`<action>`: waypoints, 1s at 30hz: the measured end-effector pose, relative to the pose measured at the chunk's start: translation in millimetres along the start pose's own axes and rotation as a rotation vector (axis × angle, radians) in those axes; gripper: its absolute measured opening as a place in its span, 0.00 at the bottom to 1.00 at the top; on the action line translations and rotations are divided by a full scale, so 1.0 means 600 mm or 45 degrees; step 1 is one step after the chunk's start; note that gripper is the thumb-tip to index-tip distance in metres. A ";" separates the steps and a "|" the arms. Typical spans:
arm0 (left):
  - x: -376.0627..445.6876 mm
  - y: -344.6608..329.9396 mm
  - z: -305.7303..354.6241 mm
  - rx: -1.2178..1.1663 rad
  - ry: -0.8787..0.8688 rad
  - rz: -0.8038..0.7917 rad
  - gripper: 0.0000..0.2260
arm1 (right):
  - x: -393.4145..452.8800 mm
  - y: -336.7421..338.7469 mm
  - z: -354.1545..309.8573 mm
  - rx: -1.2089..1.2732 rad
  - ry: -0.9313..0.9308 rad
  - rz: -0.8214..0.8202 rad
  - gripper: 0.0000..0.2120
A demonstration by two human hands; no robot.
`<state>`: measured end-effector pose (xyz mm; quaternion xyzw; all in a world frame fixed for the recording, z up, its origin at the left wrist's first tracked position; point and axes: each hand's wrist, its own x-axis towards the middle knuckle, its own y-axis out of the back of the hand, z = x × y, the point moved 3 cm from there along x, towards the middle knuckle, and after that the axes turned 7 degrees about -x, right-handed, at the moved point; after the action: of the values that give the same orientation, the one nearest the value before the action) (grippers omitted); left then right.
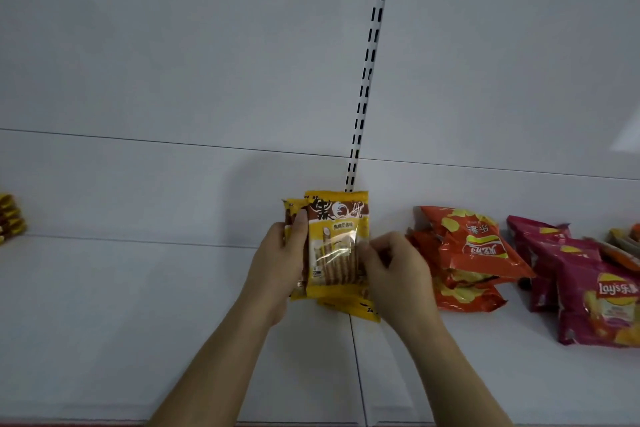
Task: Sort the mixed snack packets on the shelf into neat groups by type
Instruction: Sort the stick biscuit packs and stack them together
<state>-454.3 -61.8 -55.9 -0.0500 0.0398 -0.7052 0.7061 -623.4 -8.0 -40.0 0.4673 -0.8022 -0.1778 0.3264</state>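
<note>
— What do we record for the hands?

— Our left hand (277, 263) grips the left edge of a stack of yellow biscuit-stick packets (337, 243), thumb across the front. Our right hand (394, 274) pinches the stack's right edge, fingers curled.

— Position of the stack?

— Held upright over the middle of the white shelf (138, 305). Orange crisp bags (467, 253) lie just right of it, magenta crisp bags (581, 288) beyond (more yellow packets (10, 218) sit far left).
</note>
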 end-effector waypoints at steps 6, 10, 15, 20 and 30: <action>-0.011 -0.016 -0.004 -0.068 -0.002 -0.185 0.27 | -0.007 -0.011 0.002 -0.045 0.083 0.058 0.08; -0.004 -0.001 -0.013 -0.064 -0.037 -0.090 0.16 | 0.021 0.004 0.029 -0.279 0.033 0.117 0.14; 0.004 0.026 -0.022 -0.060 -0.010 -0.022 0.14 | 0.033 -0.034 0.081 -0.813 -0.221 -0.260 0.25; 0.010 0.046 -0.026 0.000 0.020 0.064 0.14 | 0.031 -0.026 0.084 -0.605 -0.195 -0.073 0.17; 0.002 0.038 -0.020 -0.012 -0.002 0.048 0.34 | 0.014 0.018 0.005 0.088 -0.108 0.021 0.11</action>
<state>-432.9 -62.9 -70.6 -0.0530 0.0435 -0.6916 0.7190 -635.5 -10.1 -32.9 0.4638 -0.8248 -0.1670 0.2772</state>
